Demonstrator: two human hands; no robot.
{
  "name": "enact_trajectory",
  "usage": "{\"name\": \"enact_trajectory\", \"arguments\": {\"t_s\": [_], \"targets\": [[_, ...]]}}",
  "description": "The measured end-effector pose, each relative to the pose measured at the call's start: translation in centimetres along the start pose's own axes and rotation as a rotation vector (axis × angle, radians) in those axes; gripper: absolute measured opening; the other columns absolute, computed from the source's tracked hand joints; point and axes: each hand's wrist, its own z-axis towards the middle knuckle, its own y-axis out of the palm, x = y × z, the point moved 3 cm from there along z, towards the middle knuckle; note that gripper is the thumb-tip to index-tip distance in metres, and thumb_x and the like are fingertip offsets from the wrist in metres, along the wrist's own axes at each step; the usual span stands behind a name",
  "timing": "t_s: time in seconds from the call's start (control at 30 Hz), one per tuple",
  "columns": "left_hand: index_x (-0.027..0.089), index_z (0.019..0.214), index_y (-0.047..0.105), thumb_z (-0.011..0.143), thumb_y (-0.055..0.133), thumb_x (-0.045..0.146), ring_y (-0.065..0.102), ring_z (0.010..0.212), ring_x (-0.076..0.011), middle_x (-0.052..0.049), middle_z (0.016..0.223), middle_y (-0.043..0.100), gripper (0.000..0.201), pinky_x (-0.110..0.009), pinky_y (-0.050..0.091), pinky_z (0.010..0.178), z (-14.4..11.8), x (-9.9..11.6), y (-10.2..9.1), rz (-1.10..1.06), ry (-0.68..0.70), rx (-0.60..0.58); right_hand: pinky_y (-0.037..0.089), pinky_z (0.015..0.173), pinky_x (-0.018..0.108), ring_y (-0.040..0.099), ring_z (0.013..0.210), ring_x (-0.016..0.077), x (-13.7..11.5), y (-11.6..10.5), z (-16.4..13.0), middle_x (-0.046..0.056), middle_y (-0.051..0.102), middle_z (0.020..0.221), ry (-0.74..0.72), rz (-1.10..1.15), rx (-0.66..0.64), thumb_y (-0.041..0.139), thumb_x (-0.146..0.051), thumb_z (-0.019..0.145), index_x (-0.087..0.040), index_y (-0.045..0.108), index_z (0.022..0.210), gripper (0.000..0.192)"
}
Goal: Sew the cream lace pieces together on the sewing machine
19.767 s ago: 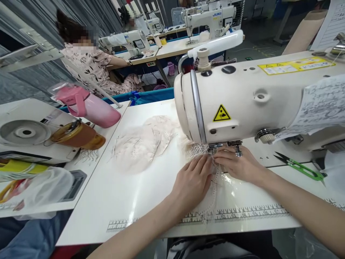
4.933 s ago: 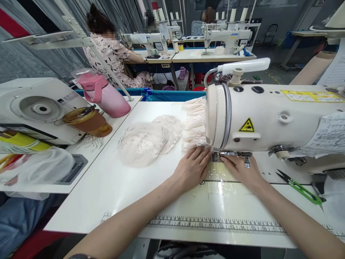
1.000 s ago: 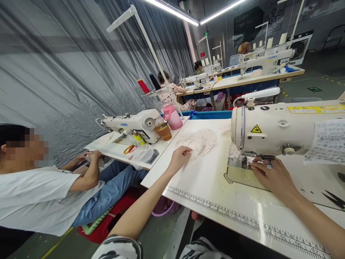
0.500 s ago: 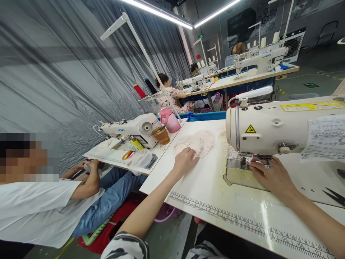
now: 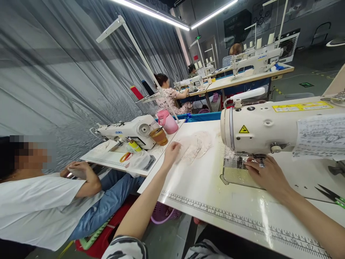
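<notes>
Fingers of the left hand (image 5: 171, 153) lie flat on sheer pale lace pieces (image 5: 195, 145); right hand (image 5: 265, 174) loosely curled, holding nothing

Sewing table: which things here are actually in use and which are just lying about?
In use:
- left hand on the lace pieces
- right hand at the presser foot of the sewing machine

Lying about:
- green thread snips
- pink bottle
- brown cup
- yellow scissors
</notes>
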Motion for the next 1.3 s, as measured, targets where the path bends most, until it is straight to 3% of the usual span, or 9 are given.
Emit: {"name": "enact_trajectory", "arguments": {"t_s": [0.17,0.23,0.3,0.4,0.5,0.63,0.77,1.0,1.3], "targets": [[0.018,0.093,0.048,0.099,0.027,0.041,0.052,0.086,-0.0158,-0.002,0.085,0.051,0.031,-0.027,0.043,0.077,2.9,1.9,-7.2,-0.076,0.042,0.5,0.04,0.088,0.038,0.056,0.072,0.0194,0.0,0.1,0.0,0.003,0.066,0.067,-0.006,-0.022,0.029,0.046,-0.026,0.091,-0.022,0.073,0.086,0.028],[0.018,0.092,0.047,0.097,0.03,0.042,0.049,0.082,-0.0158,-0.001,0.082,0.049,0.029,-0.026,0.041,0.074,3.0,3.5,-9.5,-0.087,0.098,0.533,0.04,0.088,0.038,0.057,0.074,0.0198,-0.1,0.0,0.1,0.003,0.065,0.066,-0.003,-0.019,0.031,0.045,-0.026,0.092,-0.023,0.073,0.087,0.028],[0.019,0.087,0.05,0.09,0.045,0.045,0.047,0.069,-0.0147,0.002,0.072,0.047,0.027,-0.025,0.04,0.065,2.0,5.5,-10.2,-0.088,0.158,0.407,0.04,0.088,0.037,0.057,0.075,0.0191,-0.2,0.0,0.2,0.002,0.065,0.066,-0.002,-0.011,0.029,0.045,-0.025,0.092,-0.024,0.073,0.087,0.028],[0.019,0.075,0.056,0.079,0.061,0.048,0.043,0.053,-0.0119,0.004,0.06,0.047,0.03,-0.023,0.035,0.051,-1.5,8.5,-7.9,-0.094,0.222,0.023,0.04,0.087,0.036,0.057,0.073,0.0179,-0.3,0.0,0.2,0.001,0.066,0.066,0.017,-0.001,0.032,0.045,-0.025,0.093,-0.025,0.072,0.087,0.028],[0.02,0.079,0.057,0.088,0.048,0.052,0.043,0.051,-0.0114,0.003,0.061,0.048,0.034,-0.022,0.034,0.048,-6.3,11.0,-2.6,-0.229,0.147,-0.525,0.041,0.086,0.037,0.058,0.071,0.0179,-0.2,0.1,0.2,0.001,0.064,0.062,0.045,0.01,0.005,0.045,-0.026,0.093,-0.025,0.073,0.09,0.028],[0.02,0.085,0.055,0.094,0.039,0.049,0.045,0.052,-0.0109,0.003,0.062,0.049,0.035,-0.021,0.035,0.047,-9.7,13.3,4.4,-0.27,0.17,-0.855,0.044,0.086,0.039,0.06,0.071,0.0183,-0.1,-0.1,0.5,0.003,0.069,0.07,0.093,0.041,-0.07,0.046,-0.026,0.092,-0.025,0.073,0.096,0.027],[0.018,0.085,0.056,0.097,0.038,0.032,0.054,0.061,-0.0146,-0.001,0.071,0.058,0.026,-0.025,0.043,0.056,-9.5,14.1,8.2,0.045,0.458,-0.762,0.047,0.083,0.039,0.063,0.079,0.0215,0.0,-0.5,0.9,0.006,0.072,0.079,0.151,0.08,-0.072,0.048,-0.024,0.09,-0.022,0.073,0.097,0.026],[0.012,0.117,0.055,0.097,0.039,0.023,0.059,0.109,-0.0246,-0.013,0.118,0.062,0.028,-0.037,0.053,0.084,-13.6,14.8,8.1,0.185,1.038,-0.56,0.047,0.073,0.034,0.062,0.073,0.019,-0.5,-1.5,1.0,0.004,0.072,0.08,0.101,0.086,-0.021,0.049,-0.011,0.082,-0.02,0.071,0.088,0.026],[0.007,0.132,0.046,0.098,0.041,0.031,0.047,0.128,-0.0256,-0.014,0.137,0.05,0.043,-0.04,0.043,0.106,-13.1,13.3,11.1,0.175,1.183,-0.564,0.043,0.073,0.031,0.063,0.08,0.0162,-1.7,-2.0,0.8,0.001,0.071,0.09,-0.031,0.022,-0.082,0.049,-0.008,0.084,-0.025,0.065,0.104,0.031]]}}
